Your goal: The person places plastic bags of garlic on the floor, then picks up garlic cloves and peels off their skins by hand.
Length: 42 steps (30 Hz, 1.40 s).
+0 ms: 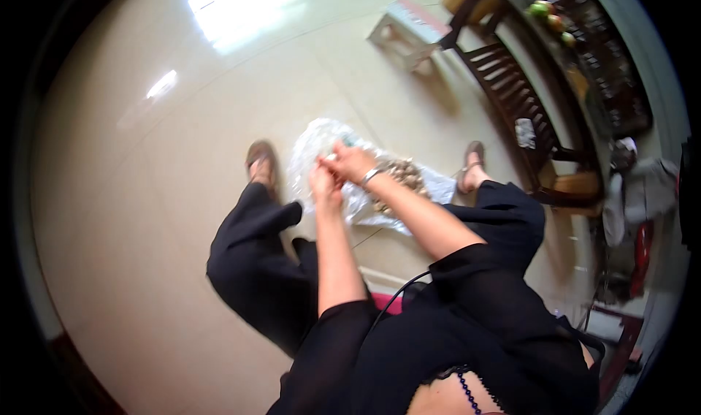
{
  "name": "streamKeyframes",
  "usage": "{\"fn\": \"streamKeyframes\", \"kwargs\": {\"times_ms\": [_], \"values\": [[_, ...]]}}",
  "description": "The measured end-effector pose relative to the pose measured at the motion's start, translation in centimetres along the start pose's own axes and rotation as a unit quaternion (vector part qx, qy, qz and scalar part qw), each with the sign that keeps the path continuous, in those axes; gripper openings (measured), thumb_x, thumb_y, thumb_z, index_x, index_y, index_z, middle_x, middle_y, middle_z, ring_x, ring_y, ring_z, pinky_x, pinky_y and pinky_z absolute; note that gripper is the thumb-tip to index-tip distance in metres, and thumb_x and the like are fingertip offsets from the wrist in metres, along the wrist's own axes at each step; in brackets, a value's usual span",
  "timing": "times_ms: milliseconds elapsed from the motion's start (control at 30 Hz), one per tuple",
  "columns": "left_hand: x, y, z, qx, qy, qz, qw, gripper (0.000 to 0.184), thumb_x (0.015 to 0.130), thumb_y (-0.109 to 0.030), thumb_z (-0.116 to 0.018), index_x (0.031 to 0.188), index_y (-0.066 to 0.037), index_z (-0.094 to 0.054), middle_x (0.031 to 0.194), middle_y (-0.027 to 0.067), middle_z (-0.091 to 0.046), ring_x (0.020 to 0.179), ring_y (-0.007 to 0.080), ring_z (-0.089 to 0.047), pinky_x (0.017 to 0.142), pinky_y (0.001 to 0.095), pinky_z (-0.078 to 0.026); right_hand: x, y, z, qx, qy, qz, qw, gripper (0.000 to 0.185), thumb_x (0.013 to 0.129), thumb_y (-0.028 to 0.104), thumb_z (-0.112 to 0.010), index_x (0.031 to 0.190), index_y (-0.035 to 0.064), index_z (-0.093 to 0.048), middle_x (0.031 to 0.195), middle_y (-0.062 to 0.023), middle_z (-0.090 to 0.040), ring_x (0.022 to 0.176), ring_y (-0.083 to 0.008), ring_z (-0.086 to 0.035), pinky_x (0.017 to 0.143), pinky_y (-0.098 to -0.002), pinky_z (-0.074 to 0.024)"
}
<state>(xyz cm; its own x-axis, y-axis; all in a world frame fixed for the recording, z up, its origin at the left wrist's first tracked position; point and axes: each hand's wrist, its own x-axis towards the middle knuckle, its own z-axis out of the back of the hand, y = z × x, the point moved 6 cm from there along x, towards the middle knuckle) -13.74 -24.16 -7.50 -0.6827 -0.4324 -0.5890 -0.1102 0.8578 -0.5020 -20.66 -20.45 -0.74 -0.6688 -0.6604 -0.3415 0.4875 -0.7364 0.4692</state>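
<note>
My left hand (326, 183) and my right hand (353, 164) meet fingertip to fingertip above a clear plastic bag (303, 152) spread on the floor. Both hands are closed in a pinch around a small whitish piece (331, 156), mostly hidden by the fingers; its kind cannot be made out. A heap of small brown and beige pieces (403, 177), too blurred to name, lies on the plastic beside my right wrist. That wrist wears a silver bracelet (371, 175).
My feet rest either side of the plastic on the tiled floor (161, 218). A small stool (410, 31) stands beyond it. To the right is a dark slatted wooden bench (504, 71), with a whitish packet (525, 134) on it. Several fruits (555, 23) lie farther back.
</note>
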Motion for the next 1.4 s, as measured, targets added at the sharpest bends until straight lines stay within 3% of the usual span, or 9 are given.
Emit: {"fn": "streamKeyframes", "kwargs": {"times_ms": [67,133,233,433,567,867,1100,1267,1400], "values": [[0.0,0.1,0.0,-0.025,0.002,-0.012,1.000,0.025,0.087,-0.026,-0.040,0.069,-0.010,-0.046,0.050,-0.0025,-0.043,0.036,0.0056,-0.036,0.029,0.0187,-0.025,-0.6,-0.1,0.5,-0.037,0.004,-0.030,0.999,0.057,0.071,0.066,-0.034,0.085,0.0128,-0.050,0.073,-0.0167,-0.059,0.075,-0.0330,-0.058,0.066,-0.0435,-0.0441],[-0.2,-0.2,-0.3,-0.006,0.001,-0.025,1.000,0.020,0.087,-0.026,-0.039,0.075,-0.012,-0.045,0.054,-0.0017,-0.046,0.037,0.0049,-0.037,0.029,0.0178,-0.024,-1.2,0.4,1.4,-0.046,-0.021,-0.025,0.998,0.055,0.073,0.062,-0.034,0.083,0.0122,-0.056,0.077,-0.0169,-0.059,0.076,-0.0333,-0.058,0.067,-0.0405,-0.0459],[-2.3,-1.2,-1.9,-0.058,-0.033,0.007,0.998,0.015,0.087,-0.027,-0.039,0.086,-0.013,-0.046,0.067,-0.0016,-0.052,0.051,0.0072,-0.048,0.040,0.0181,-0.037,-1.4,0.5,1.8,-0.010,-0.079,0.003,0.997,0.050,0.076,0.056,-0.035,0.069,0.0108,-0.056,0.067,-0.0130,-0.059,0.067,-0.0300,-0.058,0.061,-0.0408,-0.0451],[-2.0,-1.3,-2.6,-0.120,0.090,0.040,0.988,0.015,0.087,-0.025,-0.038,0.089,-0.013,-0.047,0.073,-0.0020,-0.053,0.060,0.0098,-0.052,0.046,0.0214,-0.043,-2.2,1.3,3.1,0.013,-0.135,0.039,0.990,0.044,0.076,0.046,-0.043,0.063,0.0079,-0.060,0.062,-0.0159,-0.057,0.062,-0.0309,-0.058,0.057,-0.0395,-0.0465],[-1.6,-1.0,-2.1,-0.119,0.107,0.034,0.986,0.011,0.087,-0.022,-0.039,0.087,-0.013,-0.046,0.070,-0.0019,-0.051,0.059,0.0096,-0.052,0.046,0.0223,-0.044,-2.5,1.3,3.0,0.019,-0.141,0.049,0.989,0.041,0.076,0.042,-0.044,0.065,0.0058,-0.059,0.062,-0.0166,-0.057,0.061,-0.0310,-0.058,0.057,-0.0402,-0.0465],[-1.8,-1.1,-2.3,-0.100,0.110,0.079,0.986,0.011,0.086,-0.021,-0.041,0.080,-0.013,-0.045,0.063,-0.0023,-0.049,0.044,0.0087,-0.045,0.032,0.0186,-0.034,-2.0,1.4,2.5,0.006,-0.112,0.055,0.992,0.037,0.074,0.038,-0.045,0.069,0.0043,-0.060,0.067,-0.0189,-0.058,0.065,-0.0322,-0.059,0.061,-0.0407,-0.0471],[-1.9,-1.4,-2.2,-0.092,0.099,0.071,0.988,0.011,0.086,-0.021,-0.040,0.080,-0.013,-0.045,0.062,-0.0014,-0.049,0.041,0.0091,-0.043,0.030,0.0200,-0.033,-1.9,1.5,2.1,0.001,-0.102,0.062,0.993,0.036,0.074,0.037,-0.045,0.070,0.0042,-0.060,0.068,-0.0197,-0.058,0.067,-0.0326,-0.059,0.061,-0.0406,-0.0472],[-1.4,-1.1,-1.7,-0.082,0.097,0.082,0.988,0.022,0.086,-0.023,-0.038,0.069,-0.013,-0.047,0.054,-0.0019,-0.048,0.036,0.0113,-0.040,0.031,0.0211,-0.032,-2.0,1.8,2.4,-0.007,-0.098,0.068,0.993,0.035,0.074,0.036,-0.044,0.069,0.0044,-0.060,0.068,-0.0192,-0.058,0.067,-0.0325,-0.059,0.062,-0.0405,-0.0472],[-2.5,-2.1,-3.2,-0.055,0.115,0.072,0.989,0.011,0.086,-0.018,-0.039,0.077,-0.012,-0.044,0.056,-0.0013,-0.045,0.037,0.0093,-0.039,0.029,0.0203,-0.030,-2.3,1.8,3.1,-0.004,-0.118,0.107,0.987,0.038,0.078,0.040,-0.043,0.068,0.0062,-0.056,0.063,-0.0169,-0.057,0.063,-0.0333,-0.057,0.057,-0.0414,-0.0461]]}}
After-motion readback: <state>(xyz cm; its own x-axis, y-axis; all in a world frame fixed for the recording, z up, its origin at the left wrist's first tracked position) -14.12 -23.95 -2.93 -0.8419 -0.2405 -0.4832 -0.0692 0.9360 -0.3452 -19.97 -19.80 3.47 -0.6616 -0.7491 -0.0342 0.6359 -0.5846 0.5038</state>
